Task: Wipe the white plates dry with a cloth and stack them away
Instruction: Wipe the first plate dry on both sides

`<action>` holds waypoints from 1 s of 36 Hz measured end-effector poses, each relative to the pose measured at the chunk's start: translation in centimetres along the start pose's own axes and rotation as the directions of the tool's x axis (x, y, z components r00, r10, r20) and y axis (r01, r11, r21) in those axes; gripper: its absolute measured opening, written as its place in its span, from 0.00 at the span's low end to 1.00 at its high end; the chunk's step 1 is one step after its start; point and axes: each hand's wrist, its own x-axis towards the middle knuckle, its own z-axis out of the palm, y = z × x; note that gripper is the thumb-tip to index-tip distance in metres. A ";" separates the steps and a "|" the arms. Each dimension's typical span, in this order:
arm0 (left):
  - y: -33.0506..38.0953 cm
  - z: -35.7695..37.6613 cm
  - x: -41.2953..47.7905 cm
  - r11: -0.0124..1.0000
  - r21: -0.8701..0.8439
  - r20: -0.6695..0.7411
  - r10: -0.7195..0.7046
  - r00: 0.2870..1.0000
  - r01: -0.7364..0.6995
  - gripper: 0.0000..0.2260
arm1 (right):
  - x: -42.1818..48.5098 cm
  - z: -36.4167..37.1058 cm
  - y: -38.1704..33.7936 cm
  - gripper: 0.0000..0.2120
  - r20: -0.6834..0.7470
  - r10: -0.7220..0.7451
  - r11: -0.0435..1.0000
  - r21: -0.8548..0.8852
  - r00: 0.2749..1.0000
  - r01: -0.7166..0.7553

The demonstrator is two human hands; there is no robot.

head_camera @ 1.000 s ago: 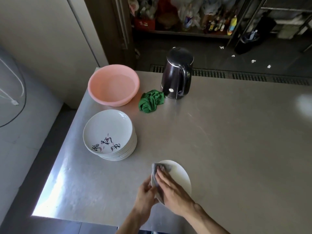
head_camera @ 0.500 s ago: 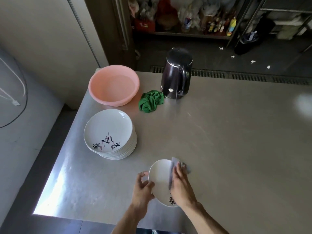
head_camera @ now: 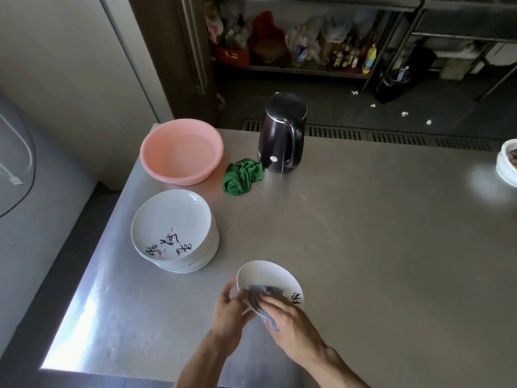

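The left hand [head_camera: 230,306] grips the near-left rim of a small white ceramic plate [head_camera: 267,275], fingers curled round the edge, thumb side towards the camera. It holds the plate tilted just above the brushed steel table [head_camera: 363,233], near its front edge. That tilt probably serves to turn the plate's face up to the wiping hand.

The right hand [head_camera: 291,323] presses a crumpled grey cloth [head_camera: 258,295] onto the plate's lower face, beside the black printed characters. Its fingers lie close together, bent over the wad, and a tail of cloth trails out under the palm (the thumb is hidden). Gripping the rim alone leaves the whole face free to wipe.

To the left, well within reach, sits a stack of white plates [head_camera: 173,228] with the same lettering. I cannot tell whether these are wiped or waiting.

Farther back stand a round pink plastic basin [head_camera: 181,151], a bunched green cloth [head_camera: 242,177] and a black electric kettle [head_camera: 282,133], clear of the working space. A white dish [head_camera: 507,161] shows at the table's right edge.
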 end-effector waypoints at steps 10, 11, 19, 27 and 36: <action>-0.8 -0.9 1.2 0.999 0.033 -0.126 -0.005 0.992 0.009 0.19 | 1.9 -5.7 -1.4 0.11 -0.040 0.549 0.620 0.689 0.835 -0.375; -0.8 -1.0 1.2 0.998 0.056 -0.102 -0.019 0.995 0.025 0.16 | 1.9 -6.2 -1.0 0.13 -0.009 0.580 0.543 0.749 0.814 -0.379; -1.7 -2.6 1.3 0.993 0.113 -0.062 -0.027 0.998 0.034 0.07 | 1.0 -7.1 1.7 0.13 0.161 0.672 0.165 0.919 0.722 -0.359; -1.5 -1.4 0.4 0.969 0.246 0.094 0.007 0.996 -0.030 0.17 | 0.5 -6.0 4.0 0.16 0.360 0.681 -0.125 0.915 0.638 -0.383; -1.7 -1.3 0.1 0.995 0.093 0.105 -0.037 0.994 0.027 0.22 | 1.4 -3.3 4.0 0.13 -0.169 0.831 0.502 0.638 0.531 -0.584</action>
